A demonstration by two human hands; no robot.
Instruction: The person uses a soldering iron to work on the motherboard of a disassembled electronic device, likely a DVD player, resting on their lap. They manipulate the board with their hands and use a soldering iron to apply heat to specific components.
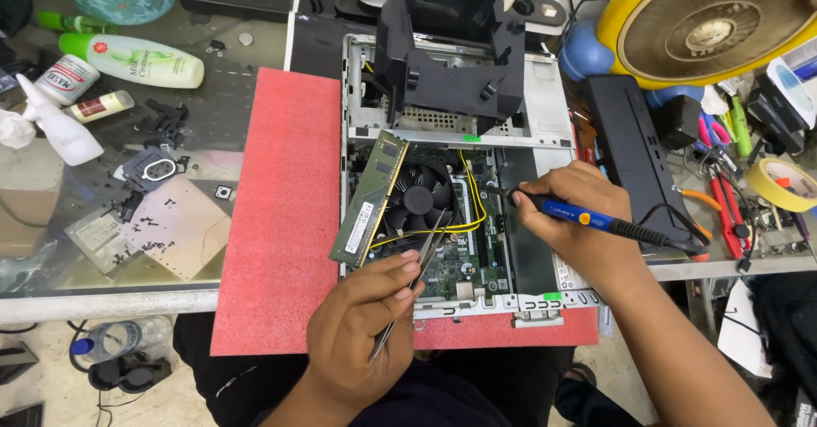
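Thin tweezers (425, 253) at the lower middle gleam as bare, polished metal. The soldering iron (587, 217) at right centre shows a smooth blue plastic grip with a glossy sheen. The red mat (277, 223) looks matt and finely grained, like foam. The computer case (545, 104) is dull grey sheet metal; the black shroud (447, 44) up top is matt moulded plastic. The table (102, 223) on the left is reflective glass.

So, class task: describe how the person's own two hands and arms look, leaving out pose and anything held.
Both the left hand and the right hand are bare: no gloves, rings, watch or wristband show. Both forearms are bare too, with no sleeves in view. The fingernails look short and unpainted.
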